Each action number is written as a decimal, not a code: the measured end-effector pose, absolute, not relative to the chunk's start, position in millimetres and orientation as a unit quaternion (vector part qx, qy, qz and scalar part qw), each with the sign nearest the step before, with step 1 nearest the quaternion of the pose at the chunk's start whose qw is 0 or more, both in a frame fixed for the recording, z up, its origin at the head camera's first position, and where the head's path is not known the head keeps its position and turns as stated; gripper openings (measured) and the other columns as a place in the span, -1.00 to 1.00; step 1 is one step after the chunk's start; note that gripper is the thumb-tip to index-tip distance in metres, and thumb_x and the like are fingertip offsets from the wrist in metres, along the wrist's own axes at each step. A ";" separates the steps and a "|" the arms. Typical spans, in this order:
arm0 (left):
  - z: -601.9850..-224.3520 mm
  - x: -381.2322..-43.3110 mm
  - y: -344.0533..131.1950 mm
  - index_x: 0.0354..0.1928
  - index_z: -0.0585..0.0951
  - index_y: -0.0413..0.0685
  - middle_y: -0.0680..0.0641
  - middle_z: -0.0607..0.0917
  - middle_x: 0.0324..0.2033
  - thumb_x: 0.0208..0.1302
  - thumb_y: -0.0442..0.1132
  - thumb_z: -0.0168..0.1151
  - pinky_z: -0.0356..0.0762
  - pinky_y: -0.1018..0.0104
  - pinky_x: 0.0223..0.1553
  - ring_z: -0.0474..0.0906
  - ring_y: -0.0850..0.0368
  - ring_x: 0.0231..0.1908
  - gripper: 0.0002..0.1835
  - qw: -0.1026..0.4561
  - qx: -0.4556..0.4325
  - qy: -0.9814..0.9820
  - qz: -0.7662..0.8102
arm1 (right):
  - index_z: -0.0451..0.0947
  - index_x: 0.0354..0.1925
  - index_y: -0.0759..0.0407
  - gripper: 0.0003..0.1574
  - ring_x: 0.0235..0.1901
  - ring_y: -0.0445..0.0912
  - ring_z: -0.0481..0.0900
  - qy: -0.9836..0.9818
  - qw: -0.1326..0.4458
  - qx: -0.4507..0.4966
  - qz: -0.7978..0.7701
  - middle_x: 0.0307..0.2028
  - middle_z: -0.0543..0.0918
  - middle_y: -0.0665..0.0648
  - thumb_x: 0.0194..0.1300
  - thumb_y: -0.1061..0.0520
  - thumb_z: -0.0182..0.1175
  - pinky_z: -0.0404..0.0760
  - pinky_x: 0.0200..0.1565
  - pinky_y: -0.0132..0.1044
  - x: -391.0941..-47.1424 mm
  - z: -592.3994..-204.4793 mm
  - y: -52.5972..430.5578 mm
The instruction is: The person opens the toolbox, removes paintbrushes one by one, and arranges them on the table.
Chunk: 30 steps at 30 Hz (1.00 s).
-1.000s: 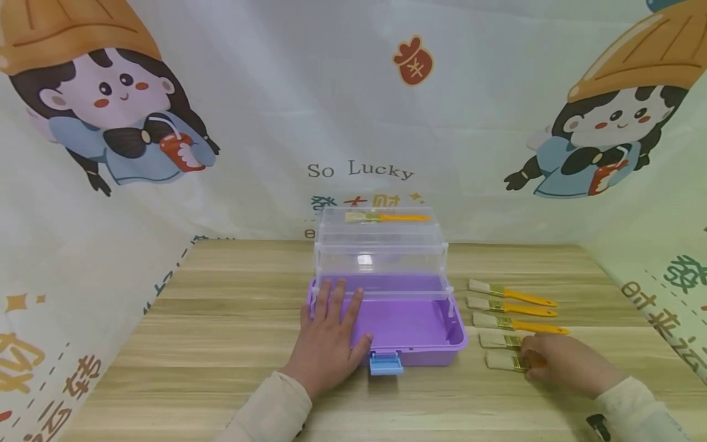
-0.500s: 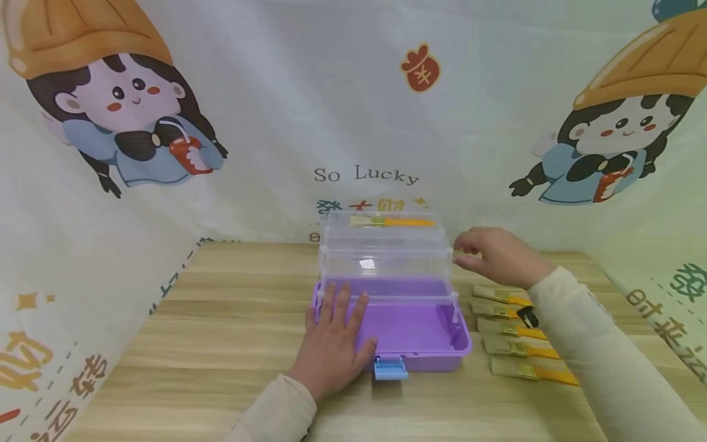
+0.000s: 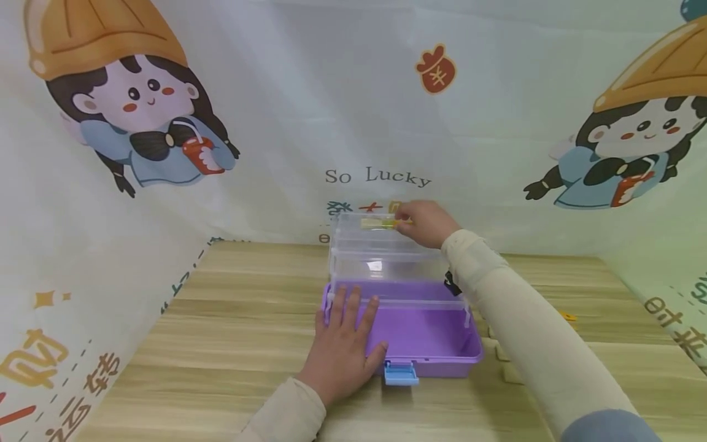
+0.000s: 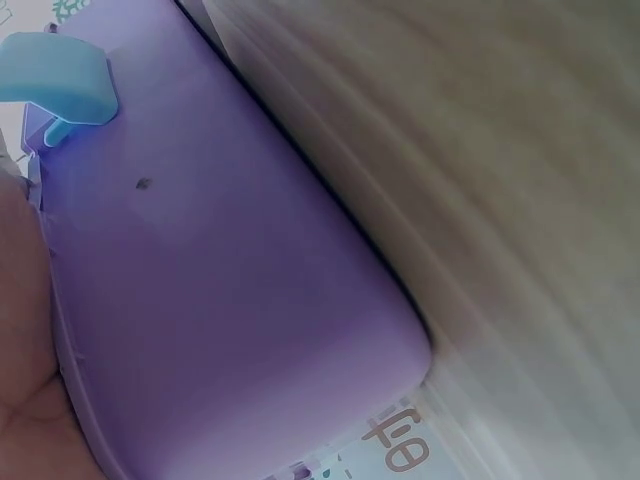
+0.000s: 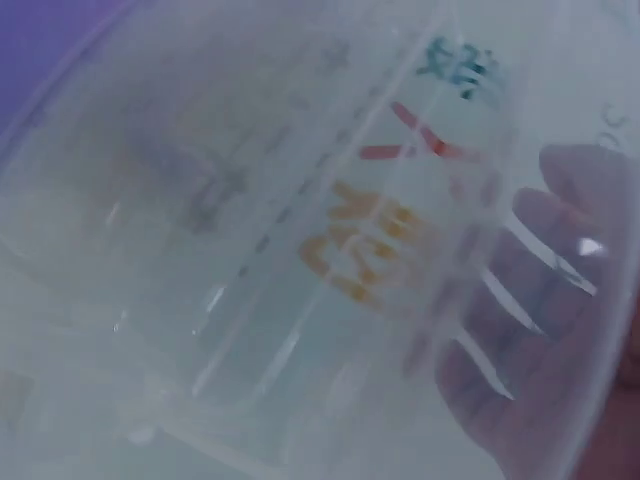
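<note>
A purple storage box point(image 3: 425, 331) with a blue latch point(image 3: 401, 373) stands unfolded on the table, its clear tiered trays point(image 3: 353, 264) raised at the back. My left hand point(image 3: 345, 350) rests with straight fingers on the box's left side; the left wrist view has the purple front wall point(image 4: 230, 270) and part of the palm point(image 4: 30, 350). At the top tray, my right hand point(image 3: 428, 222) pinches the yellow handle of a flat paintbrush point(image 3: 377, 224) whose pale bristles point left. In the right wrist view, curled fingers point(image 5: 560, 260) show through clear plastic; the brush is not visible there.
More paintbrushes lie right of the box, mostly hidden under my right forearm; pale bristles point(image 3: 512, 372) and a yellow handle end point(image 3: 567, 317) stick out. A printed cloth point(image 3: 287, 123) hangs behind the wooden table point(image 3: 237, 294).
My right hand has left the brushes on the table and moved up and left to the brush in the top tray. The left hand stays on the box. The head view shifts slightly.
</note>
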State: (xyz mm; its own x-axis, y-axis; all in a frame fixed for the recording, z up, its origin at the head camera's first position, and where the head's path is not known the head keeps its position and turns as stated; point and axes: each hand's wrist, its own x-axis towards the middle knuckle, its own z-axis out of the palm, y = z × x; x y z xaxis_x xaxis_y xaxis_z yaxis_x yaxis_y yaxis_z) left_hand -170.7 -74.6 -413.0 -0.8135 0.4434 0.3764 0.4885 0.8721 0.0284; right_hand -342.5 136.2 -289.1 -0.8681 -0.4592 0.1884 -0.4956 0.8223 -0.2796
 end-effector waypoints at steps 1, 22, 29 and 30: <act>-413.1 -170.5 -74.6 0.53 0.18 -0.02 -0.29 0.08 0.48 0.43 0.24 -0.10 0.12 -0.45 0.22 -0.16 -0.32 0.48 -0.23 0.184 -0.245 -0.950 -0.062 | 0.63 0.01 0.25 -0.67 -0.05 0.11 0.63 -0.956 0.052 0.244 0.156 -0.06 0.70 0.22 0.39 0.07 0.19 0.55 0.06 -0.01 -344.6 -290.3 134.3; -409.9 -168.6 -75.6 0.54 0.18 -0.01 -0.29 0.08 0.49 0.44 0.26 -0.12 0.12 -0.44 0.24 -0.14 -0.30 0.48 -0.23 0.180 -0.240 -0.953 -0.050 | 0.70 0.01 0.19 -0.70 0.01 0.08 0.58 -0.972 -0.029 0.204 0.109 -0.03 0.69 0.20 0.36 0.13 0.26 0.45 0.15 -0.02 -361.0 -282.3 123.7; -411.1 -168.2 -74.9 0.54 0.18 0.01 -0.28 0.08 0.49 0.43 0.26 -0.12 0.12 -0.44 0.24 -0.14 -0.30 0.48 -0.23 0.177 -0.239 -0.954 -0.052 | 0.71 -0.01 0.20 -0.71 -0.09 0.04 0.59 -0.971 -0.053 0.219 0.081 -0.09 0.71 0.16 0.35 0.11 0.28 0.49 0.08 -0.05 -367.3 -280.7 125.9; -411.3 -168.1 -74.6 0.54 0.18 0.01 -0.28 0.08 0.49 0.44 0.26 -0.12 0.12 -0.44 0.24 -0.15 -0.30 0.48 -0.23 0.176 -0.239 -0.954 -0.053 | 0.72 -0.03 0.21 -0.71 -0.11 0.03 0.59 -0.971 -0.054 0.221 0.077 -0.12 0.71 0.15 0.34 0.11 0.28 0.50 0.05 -0.07 -368.1 -280.1 126.2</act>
State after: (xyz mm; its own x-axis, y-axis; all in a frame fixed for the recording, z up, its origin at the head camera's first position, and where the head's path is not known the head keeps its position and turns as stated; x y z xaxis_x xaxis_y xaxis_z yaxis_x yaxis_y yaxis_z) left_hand -168.1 -74.6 -411.3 -0.8241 0.4365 0.3609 0.4739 0.8804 0.0175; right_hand -368.1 126.2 -280.1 -0.8962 -0.4379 -0.0711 -0.4212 0.8902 -0.1736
